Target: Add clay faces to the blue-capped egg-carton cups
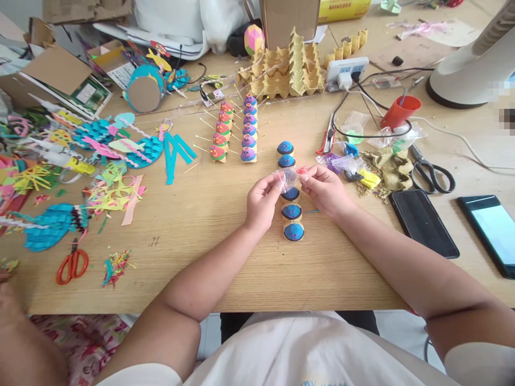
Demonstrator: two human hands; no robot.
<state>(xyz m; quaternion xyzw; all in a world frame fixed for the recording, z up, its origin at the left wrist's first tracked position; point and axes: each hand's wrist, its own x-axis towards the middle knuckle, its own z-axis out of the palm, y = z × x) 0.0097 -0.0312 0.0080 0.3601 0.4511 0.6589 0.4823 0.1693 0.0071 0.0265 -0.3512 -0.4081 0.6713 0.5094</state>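
Between my two hands a small clear plastic bag (289, 179) is stretched, with a bit of red stuff at its right end. My left hand (263, 198) pinches the bag's left side. The fingers of my right hand (324, 190) are closed at the red end. Below them on the table stands a column of blue-topped egg-carton cups (293, 231) with small faces and dark rims; my hands and the bag partly hide the middle ones. Further back stand a row of purple-and-blue cups (249, 155) and a row of pink-and-green cups (218, 154), with thin sticks poking out.
To the right lie black scissors (432, 174), a box cutter (329, 134), carton scraps (392, 169), a red cup (400, 111) and two phones (422, 222). Orange-handled scissors (72, 265) and paper crafts (52, 225) lie left. Egg cartons (281, 69) and a power strip (348, 69) are behind.
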